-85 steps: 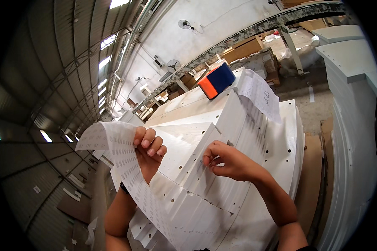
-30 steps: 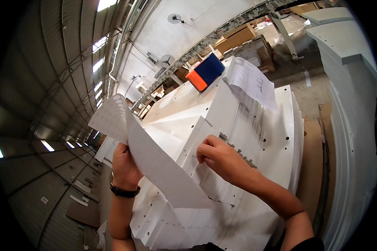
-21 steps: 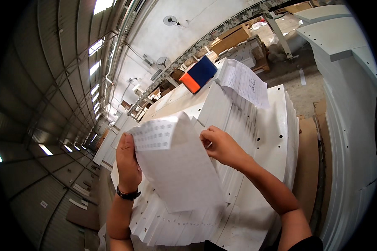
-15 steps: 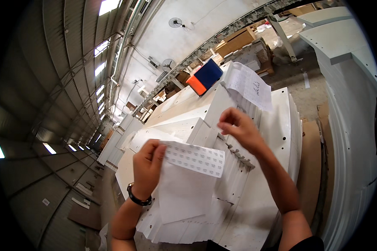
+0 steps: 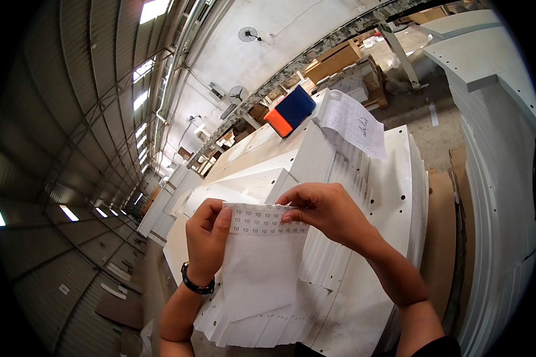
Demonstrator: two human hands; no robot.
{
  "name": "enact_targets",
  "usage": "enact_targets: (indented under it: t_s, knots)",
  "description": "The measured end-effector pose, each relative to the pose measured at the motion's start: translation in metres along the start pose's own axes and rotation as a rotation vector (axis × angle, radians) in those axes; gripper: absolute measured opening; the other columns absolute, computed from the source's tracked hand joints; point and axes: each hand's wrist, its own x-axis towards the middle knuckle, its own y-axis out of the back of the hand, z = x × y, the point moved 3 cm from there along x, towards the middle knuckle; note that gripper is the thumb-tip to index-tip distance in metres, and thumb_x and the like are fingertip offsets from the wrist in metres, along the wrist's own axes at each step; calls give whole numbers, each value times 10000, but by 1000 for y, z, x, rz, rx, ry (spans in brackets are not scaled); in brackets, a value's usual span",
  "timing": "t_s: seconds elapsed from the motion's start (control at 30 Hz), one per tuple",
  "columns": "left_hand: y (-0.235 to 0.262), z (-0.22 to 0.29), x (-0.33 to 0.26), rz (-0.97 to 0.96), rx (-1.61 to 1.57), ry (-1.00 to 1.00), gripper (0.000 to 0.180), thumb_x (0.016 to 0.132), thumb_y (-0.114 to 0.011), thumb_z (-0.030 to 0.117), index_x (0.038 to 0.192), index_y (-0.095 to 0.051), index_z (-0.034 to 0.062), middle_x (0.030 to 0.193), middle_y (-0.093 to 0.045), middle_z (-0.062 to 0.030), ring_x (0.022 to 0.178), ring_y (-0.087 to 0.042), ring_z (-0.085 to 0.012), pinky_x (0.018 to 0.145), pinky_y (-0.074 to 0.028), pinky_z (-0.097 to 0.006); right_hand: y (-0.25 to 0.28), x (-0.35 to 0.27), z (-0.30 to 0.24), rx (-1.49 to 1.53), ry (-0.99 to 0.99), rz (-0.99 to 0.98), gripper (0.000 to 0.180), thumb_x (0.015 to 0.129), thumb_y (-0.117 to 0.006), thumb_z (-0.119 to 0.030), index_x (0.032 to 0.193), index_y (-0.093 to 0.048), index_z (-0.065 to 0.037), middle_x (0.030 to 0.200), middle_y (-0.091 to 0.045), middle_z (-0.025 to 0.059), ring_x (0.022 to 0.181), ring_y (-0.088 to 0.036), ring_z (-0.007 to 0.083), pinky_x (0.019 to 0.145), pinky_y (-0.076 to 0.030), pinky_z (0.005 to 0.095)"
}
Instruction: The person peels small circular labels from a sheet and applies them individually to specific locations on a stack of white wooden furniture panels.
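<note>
A white label sheet (image 5: 250,221), printed in small rows along its upper strip and blank white below, is held up before me. My left hand (image 5: 208,235) pinches its upper left corner between thumb and fingers. At the upper right edge, my right hand (image 5: 324,211) is closed with thumb and fingertips on the sheet. Whether a single label is between those fingertips is too small to tell. Behind and beneath the sheet stand stacked white panels (image 5: 320,257) with small drilled holes. A black wristband (image 5: 196,279) circles my left wrist.
An orange and dark blue box-shaped object (image 5: 292,112) rests on the panels farther back, beside a handwritten paper (image 5: 354,124). More white panels (image 5: 488,59) are stacked at the right. Brown cardboard (image 5: 442,238) lies in the gap between stacks. Cartons (image 5: 333,59) stand near the far wall.
My right hand has come down and left from above the panels onto the sheet's upper edge. The sheet has levelled slightly; my left hand keeps its hold.
</note>
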Motion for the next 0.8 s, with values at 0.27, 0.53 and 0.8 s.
enact_targets:
  t_s: [0.27,0.53,0.8]
  knots:
    - [-9,2,1,-541,-197,312,394,857,-578,224,1163,-519,-18,956,-617,-72,838,-559,-99,749,-450,-233,-6,1,-1,-78,148,0,269,766,-649,-107,1021,-589,-47,763,-629,110,685,-618,176,644,-488,276]
    - [-11,-11,1,-476,-150,388,337,868,-569,215,1096,-563,-33,891,-638,-66,776,-571,-81,675,-460,-214,4,5,16,41,-87,-16,259,743,-679,-102,980,-599,-32,693,-611,56,637,-573,113,595,-475,250]
    - [-13,-13,3,-479,-120,362,325,873,-559,213,1083,-570,-34,865,-640,-67,757,-571,-79,665,-460,-215,-1,4,17,-78,73,39,201,736,-667,-85,924,-605,-47,758,-612,88,656,-592,195,595,-477,291]
